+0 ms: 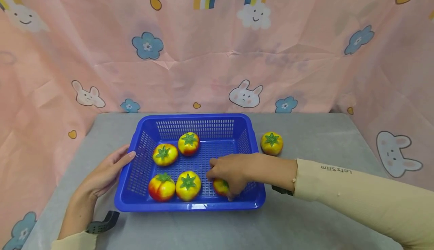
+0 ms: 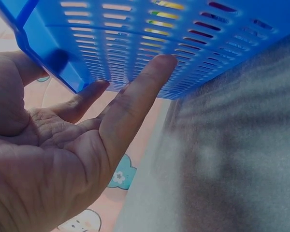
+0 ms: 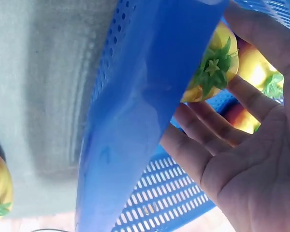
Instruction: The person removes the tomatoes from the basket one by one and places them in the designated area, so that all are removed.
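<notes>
A blue plastic basket (image 1: 190,207) with slotted walls holds several yellow-and-red tomatoes with green star-shaped tops. My left hand (image 1: 107,170) grips its left side, thumb over the rim and fingers against the outer wall; in the left wrist view, the fingers (image 2: 135,104) touch the slots from outside. Inside the basket's right part, my right hand (image 1: 234,171) has its fingers around a tomato (image 1: 220,186), which it partly hides. The right wrist view shows this tomato (image 3: 217,65) at the fingertips, close to the basket wall.
Another tomato (image 1: 271,143) sits on the grey table (image 1: 315,137), just outside the basket's right side. Inside, a pair of tomatoes lies near the back left and a pair near the front. A pink patterned cloth (image 1: 190,80) hangs behind and along the sides.
</notes>
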`<state>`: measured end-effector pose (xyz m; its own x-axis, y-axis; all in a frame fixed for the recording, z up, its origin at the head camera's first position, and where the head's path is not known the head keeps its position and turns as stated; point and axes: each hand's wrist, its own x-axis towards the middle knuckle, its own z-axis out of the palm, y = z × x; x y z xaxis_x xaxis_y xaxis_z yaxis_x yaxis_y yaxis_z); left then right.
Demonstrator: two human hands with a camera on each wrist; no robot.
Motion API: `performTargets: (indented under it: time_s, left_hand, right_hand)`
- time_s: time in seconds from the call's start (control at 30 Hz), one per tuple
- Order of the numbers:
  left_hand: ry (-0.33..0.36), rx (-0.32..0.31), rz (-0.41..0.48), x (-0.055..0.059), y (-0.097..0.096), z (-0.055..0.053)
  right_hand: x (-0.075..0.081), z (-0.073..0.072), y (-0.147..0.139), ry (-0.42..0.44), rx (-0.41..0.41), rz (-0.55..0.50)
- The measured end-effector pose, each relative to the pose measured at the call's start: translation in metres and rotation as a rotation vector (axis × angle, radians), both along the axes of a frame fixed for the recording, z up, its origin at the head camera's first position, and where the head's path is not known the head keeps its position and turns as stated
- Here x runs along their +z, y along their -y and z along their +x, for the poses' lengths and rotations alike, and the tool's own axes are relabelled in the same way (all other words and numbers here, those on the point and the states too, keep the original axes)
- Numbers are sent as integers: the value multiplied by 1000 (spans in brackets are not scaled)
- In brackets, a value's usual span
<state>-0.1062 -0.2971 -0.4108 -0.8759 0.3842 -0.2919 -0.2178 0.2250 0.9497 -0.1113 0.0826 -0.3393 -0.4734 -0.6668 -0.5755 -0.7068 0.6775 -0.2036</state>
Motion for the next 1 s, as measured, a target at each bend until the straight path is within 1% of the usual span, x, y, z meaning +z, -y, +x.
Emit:
performTargets:
  time_s: [0.2,0.5,0.77,0.9,1.0]
  left_hand:
    - [2,6,-9,2,0,1]
    - [-6,1,-12,1,-2,1]
    - [-4,-1,-1,1,0,0]
    - [-7,3,-8,1,-1,0]
    - [-8,5,-10,0,-2,0]
  right_hand:
    - [2,2,5,-9,25,16]
    - [3,1,12,-80,52,52]
    - [1,-2,16,-76,6,71]
    - [1,-3,14,-66,-25,59]
    - [0,-4,12,-90,-29,36]
